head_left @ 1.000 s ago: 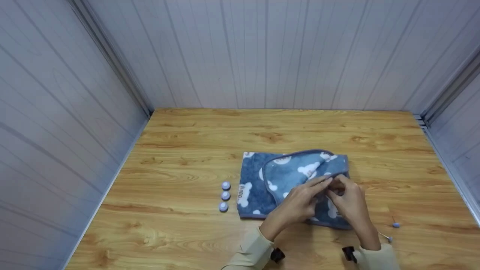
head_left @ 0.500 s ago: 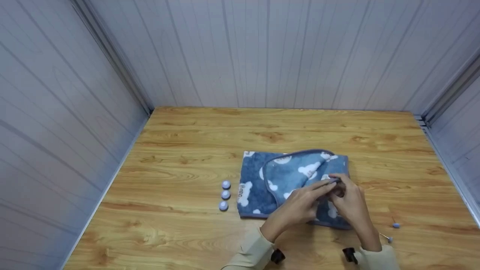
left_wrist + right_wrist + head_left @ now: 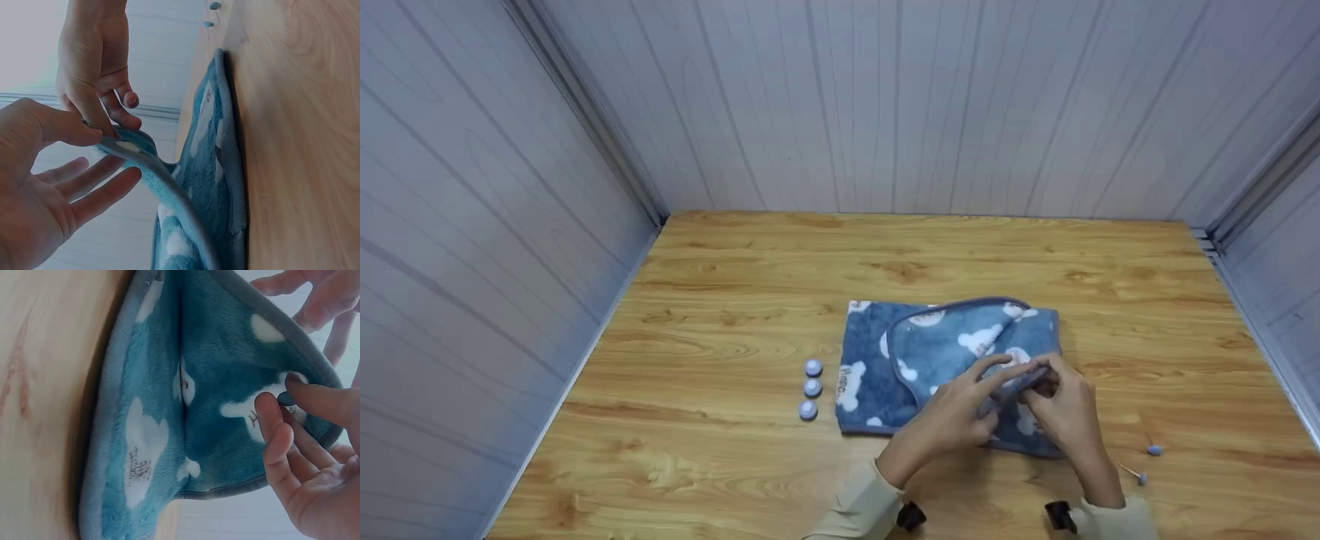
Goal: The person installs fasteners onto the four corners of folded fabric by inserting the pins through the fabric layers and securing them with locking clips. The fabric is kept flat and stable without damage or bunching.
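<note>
A folded blue fleece blanket (image 3: 877, 360) with white patches and a grey-blue border lies on the table, one corner flap lifted. My left hand (image 3: 941, 420) pinches the flap's edge between thumb and fingers, seen closely in the left wrist view. Under the flap, my right hand (image 3: 1065, 412) pinches a small blue round head (image 3: 286, 398) against the fleece; any shaft is hidden. Two pins, a nearer one (image 3: 1141, 478) and a farther one (image 3: 1153, 450), lie right of the blanket, with blue heads and thin metal shafts.
Three round pale-blue caps, the middle one (image 3: 811, 388) among them, stand in a row left of the blanket on the wooden table (image 3: 720, 300). White panel walls (image 3: 855, 105) close off the back and both sides.
The flap's border has tilted up between my hands. My left fingers have spread and shifted along it, while my right hand stays nearly in place. The caps and loose pins lie as before.
</note>
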{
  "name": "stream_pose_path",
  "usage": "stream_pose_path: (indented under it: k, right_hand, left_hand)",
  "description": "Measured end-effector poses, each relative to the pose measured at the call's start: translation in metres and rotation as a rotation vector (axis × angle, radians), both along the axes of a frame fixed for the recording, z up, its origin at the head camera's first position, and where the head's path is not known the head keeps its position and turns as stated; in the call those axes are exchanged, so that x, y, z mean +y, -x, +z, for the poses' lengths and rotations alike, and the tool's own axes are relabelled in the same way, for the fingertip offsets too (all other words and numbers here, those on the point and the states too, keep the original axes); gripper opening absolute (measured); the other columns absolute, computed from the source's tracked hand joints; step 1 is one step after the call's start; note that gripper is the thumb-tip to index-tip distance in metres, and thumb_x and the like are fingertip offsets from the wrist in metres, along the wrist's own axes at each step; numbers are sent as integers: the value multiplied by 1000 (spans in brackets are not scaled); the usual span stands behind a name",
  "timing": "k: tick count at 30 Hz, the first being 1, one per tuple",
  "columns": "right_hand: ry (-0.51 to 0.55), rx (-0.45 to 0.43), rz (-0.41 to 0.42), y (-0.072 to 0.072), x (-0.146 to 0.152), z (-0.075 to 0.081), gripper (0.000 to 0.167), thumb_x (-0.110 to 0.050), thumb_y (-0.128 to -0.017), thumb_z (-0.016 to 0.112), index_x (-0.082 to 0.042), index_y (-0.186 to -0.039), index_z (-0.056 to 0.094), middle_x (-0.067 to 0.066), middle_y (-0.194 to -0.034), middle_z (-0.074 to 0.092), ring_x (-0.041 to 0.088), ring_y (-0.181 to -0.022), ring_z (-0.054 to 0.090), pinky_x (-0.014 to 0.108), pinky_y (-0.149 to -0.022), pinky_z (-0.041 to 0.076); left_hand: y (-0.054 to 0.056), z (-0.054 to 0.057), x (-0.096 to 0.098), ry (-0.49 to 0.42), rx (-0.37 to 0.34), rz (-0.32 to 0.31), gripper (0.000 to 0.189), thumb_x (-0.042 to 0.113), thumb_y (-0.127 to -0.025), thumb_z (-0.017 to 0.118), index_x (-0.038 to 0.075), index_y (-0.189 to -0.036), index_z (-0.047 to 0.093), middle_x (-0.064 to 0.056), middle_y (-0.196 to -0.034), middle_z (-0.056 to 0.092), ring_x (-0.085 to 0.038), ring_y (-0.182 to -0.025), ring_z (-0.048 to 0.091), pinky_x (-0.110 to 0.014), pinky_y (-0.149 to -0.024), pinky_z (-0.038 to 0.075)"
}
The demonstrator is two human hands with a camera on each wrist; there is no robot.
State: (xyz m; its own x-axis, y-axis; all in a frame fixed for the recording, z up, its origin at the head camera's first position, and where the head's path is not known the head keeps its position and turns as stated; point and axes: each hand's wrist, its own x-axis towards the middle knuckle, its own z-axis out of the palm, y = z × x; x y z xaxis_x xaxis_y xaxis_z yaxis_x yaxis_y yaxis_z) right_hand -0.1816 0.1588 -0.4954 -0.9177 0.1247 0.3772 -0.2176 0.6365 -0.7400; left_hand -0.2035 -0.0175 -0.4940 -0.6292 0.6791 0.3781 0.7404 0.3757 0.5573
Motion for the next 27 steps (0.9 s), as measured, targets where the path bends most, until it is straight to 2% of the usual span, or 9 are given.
stream_pose_path:
  k: [5, 7, 10, 13, 15, 20, 27]
  right_hand:
    - [60, -20, 12, -2, 0, 0, 23, 16, -70, 66, -1, -85, 60, 9, -70, 66, 9, -57, 60, 17, -51, 46]
    - [79, -34, 14, -2, 0, 0, 23, 16, -71, 66, -1, -85, 60, 9, -70, 66, 9, -56, 60, 17, -50, 47]
    - [101, -54, 15, -4, 0, 0, 23, 16, -71, 66, -1, -86, 60, 12, -71, 66, 9, -56, 61, 19, -48, 47]
    - [120, -65, 18, -5, 0, -1, 23, 16, -71, 65, 0, -86, 60, 15, -73, 67, 10, -57, 61, 20, -47, 47]
    - [125, -64, 18, -5, 0, -2, 24, 18, -71, 65, 1, -86, 60, 14, -74, 67, 10, -58, 62, 20, -48, 48]
    - [121, -35, 8, -5, 0, -4, 24, 19, -69, 67, 2, -85, 61, 12, -73, 67, 9, -58, 61, 18, -51, 48]
    - [119, -79, -1, -5, 1, -4, 25, 17, -70, 65, -1, -86, 60, 10, -68, 66, 13, -53, 60, 22, -42, 45]
  left_hand:
    - [0, 0, -5, -20, -39, 19, 71, -2, -84, 62, 23, -145, 37, -6, -145, 35, -5, -77, 56, -13, -47, 28]
    - [-1, 0, -7, -18, -45, 28, 68, -1, -85, 61, 21, -145, 38, -5, -145, 35, -7, -86, 60, -12, -48, 29]
    - [-1, -1, -10, -6, -43, 46, 64, 1, -86, 62, 21, -143, 40, -3, -145, 35, -7, -90, 61, -11, -51, 33]
    - [-2, -2, -13, 10, -24, 72, 59, 3, -86, 63, 21, -139, 45, 0, -142, 37, -7, -91, 61, -10, -52, 35]
    - [-2, -2, -15, 21, 4, 93, 55, 5, -85, 64, 21, -135, 50, 1, -138, 42, -5, -78, 59, -10, -50, 32]
    - [-3, -1, -19, 46, 95, 169, 41, 8, -82, 68, 19, -121, 62, 4, -119, 55, -5, -68, 48, -13, -48, 29]
    - [-4, -1, -26, 87, 176, 257, 31, 15, -79, 72, 20, -110, 67, 4, -108, 60, -8, -86, 58, -14, -51, 38]
